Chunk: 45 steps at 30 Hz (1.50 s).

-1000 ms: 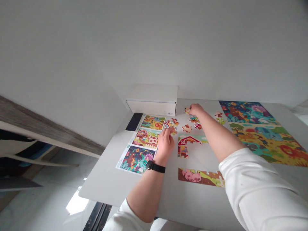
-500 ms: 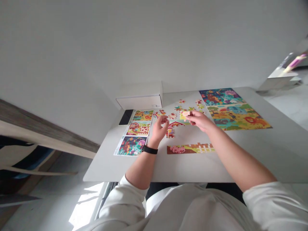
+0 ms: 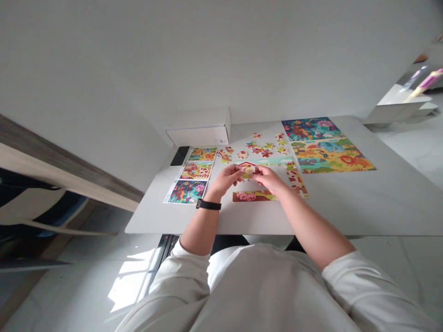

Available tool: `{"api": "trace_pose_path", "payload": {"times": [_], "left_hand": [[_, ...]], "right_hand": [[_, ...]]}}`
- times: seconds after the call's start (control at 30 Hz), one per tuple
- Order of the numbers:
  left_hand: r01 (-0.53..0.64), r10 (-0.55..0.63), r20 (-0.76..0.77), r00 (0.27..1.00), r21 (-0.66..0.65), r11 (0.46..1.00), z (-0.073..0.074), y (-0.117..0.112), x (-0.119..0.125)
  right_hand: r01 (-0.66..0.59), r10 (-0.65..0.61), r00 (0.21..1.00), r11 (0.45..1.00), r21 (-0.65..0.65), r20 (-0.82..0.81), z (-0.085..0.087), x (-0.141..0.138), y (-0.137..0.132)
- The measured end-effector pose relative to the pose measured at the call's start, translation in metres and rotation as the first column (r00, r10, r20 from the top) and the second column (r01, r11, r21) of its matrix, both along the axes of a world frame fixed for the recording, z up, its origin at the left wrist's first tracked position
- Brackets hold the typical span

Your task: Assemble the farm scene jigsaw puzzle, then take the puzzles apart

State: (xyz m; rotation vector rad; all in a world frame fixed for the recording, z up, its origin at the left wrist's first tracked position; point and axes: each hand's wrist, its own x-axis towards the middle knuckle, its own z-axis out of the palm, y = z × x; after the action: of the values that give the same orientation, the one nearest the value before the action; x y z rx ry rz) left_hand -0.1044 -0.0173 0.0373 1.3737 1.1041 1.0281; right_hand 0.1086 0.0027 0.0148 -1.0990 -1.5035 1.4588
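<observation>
Both hands meet over the white table [image 3: 346,203], pinching one small yellowish puzzle piece [image 3: 248,171] between them. My left hand [image 3: 225,179], with a black watch on its wrist, grips the piece from the left. My right hand [image 3: 270,178] grips it from the right. Under the hands lie a partly joined barn section [image 3: 273,161] and a joined strip with a pink pig [image 3: 252,196]. Several loose pieces [image 3: 263,147] are scattered just beyond.
A finished colourful puzzle [image 3: 325,145] lies at the table's right rear. Three picture cards [image 3: 194,174] sit at the left, with a black phone [image 3: 180,156] and a white box [image 3: 199,129] behind them. The wall runs behind the table.
My right hand drew back from the far loose pieces with a piece and met my left hand above the barn section. The view pulled back and shifted.
</observation>
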Motion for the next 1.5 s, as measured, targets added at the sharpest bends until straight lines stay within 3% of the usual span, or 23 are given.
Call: {"api": "trace_pose_path", "payload": {"times": [0.2, 0.53, 0.7, 0.87, 1.03, 1.23, 1.5], "left_hand": [[-0.010, 0.010, -0.019, 1.000, -0.016, 1.000, -0.014, 0.005, -0.009], [-0.002, 0.002, -0.005, 1.000, -0.004, 1.000, -0.017, 0.006, -0.010], [-0.025, 0.025, -0.042, 0.999, 0.002, 1.000, -0.015, 0.007, -0.021], [-0.025, 0.021, -0.066, 0.998, -0.064, 0.998, -0.014, 0.008, -0.029], [0.029, -0.040, -0.094, 0.995, -0.114, 0.993, -0.016, 0.010, -0.033], [0.106, -0.137, -0.238, 0.962, -0.141, 0.984, -0.017, 0.008, -0.044], [0.109, -0.148, -0.302, 0.942, -0.141, 0.984, -0.017, 0.007, -0.046]], "right_hand": [[-0.016, 0.016, 1.000, 0.999, 0.036, 0.015, -0.005, 0.000, -0.003], [0.029, -0.048, 0.991, 0.989, 0.147, 0.127, -0.011, 0.005, 0.003], [0.092, -0.211, 0.941, 0.912, 0.399, 0.265, -0.002, 0.008, -0.001], [-0.069, -0.150, 0.939, 0.801, 0.595, 0.310, -0.001, 0.007, -0.006], [-0.238, -0.072, 0.914, 0.703, 0.670, 0.400, -0.006, 0.004, -0.007], [-0.340, -0.010, 0.880, 0.686, 0.644, 0.475, -0.012, 0.001, -0.008], [-0.379, 0.009, 0.858, 0.688, 0.620, 0.514, -0.019, -0.004, -0.009]]}}
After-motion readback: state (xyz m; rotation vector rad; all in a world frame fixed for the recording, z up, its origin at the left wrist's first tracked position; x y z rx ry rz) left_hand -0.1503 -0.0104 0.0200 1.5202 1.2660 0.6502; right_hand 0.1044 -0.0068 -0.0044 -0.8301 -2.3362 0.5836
